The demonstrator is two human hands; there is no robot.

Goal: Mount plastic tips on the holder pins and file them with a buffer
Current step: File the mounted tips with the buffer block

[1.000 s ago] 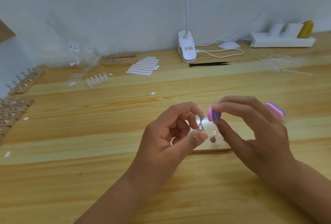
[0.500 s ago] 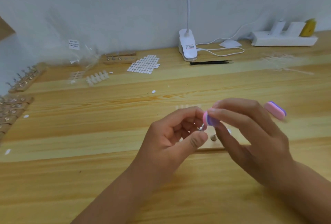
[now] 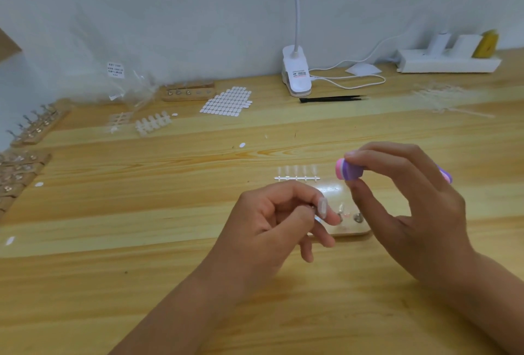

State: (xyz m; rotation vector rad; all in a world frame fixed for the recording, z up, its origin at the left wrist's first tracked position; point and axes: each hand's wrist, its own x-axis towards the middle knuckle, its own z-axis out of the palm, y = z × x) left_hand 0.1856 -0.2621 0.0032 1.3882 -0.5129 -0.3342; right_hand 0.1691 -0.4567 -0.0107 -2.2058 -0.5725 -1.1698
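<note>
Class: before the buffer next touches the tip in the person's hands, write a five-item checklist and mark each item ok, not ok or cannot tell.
1. Left hand pinches the holder pin that carries the plastic tip: ok.
2. Right hand grips the buffer between thumb and fingers: ok.
3. Buffer in contact with the plastic tip: not ok, they are apart.
4. Plastic tip seated fully on the pin: cannot tell, the joint is too small to see.
5. Wooden holder lies flat on the table: ok.

Two hands (image 3: 269,227) (image 3: 419,213); one buffer (image 3: 348,169); one lamp (image 3: 296,71); one tweezers (image 3: 331,98); one power strip (image 3: 448,64).
</note>
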